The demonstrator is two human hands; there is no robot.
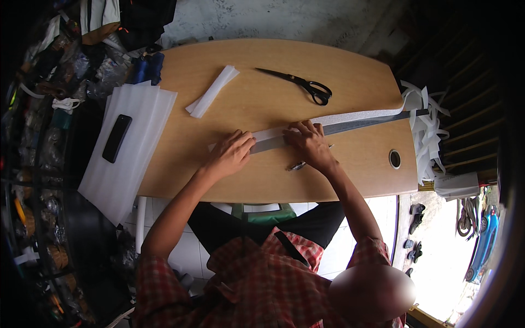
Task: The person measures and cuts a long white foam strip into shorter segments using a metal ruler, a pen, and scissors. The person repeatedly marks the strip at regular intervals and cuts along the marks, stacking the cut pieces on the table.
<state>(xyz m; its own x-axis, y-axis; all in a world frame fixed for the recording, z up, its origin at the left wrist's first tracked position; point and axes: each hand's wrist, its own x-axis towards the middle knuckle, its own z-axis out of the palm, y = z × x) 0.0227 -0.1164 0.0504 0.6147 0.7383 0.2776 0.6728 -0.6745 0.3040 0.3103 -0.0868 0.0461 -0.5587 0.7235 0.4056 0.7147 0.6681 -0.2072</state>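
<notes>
A long white strip (358, 116), which looks like foam, runs across the wooden table alongside a flat dark grey strip (361, 125). My left hand (234, 151) is closed at their left end, its bent fingers pressed together on the white strip. A little to the right, my right hand (309, 141) is also closed on the white strip, fingers curled at its far edge. What lies under the fingertips is partly hidden. A slim pen-like tool (297, 165) rests under my right wrist, partly covered by it.
Black-handled scissors (317, 92) and a folded white piece (213, 91) lie farther back on the table (246, 60). White foam sheets (143, 112) with a black phone (117, 138) on them overhang the left edge. White offcuts (425, 131) hang at the right edge, near a round table hole (394, 159).
</notes>
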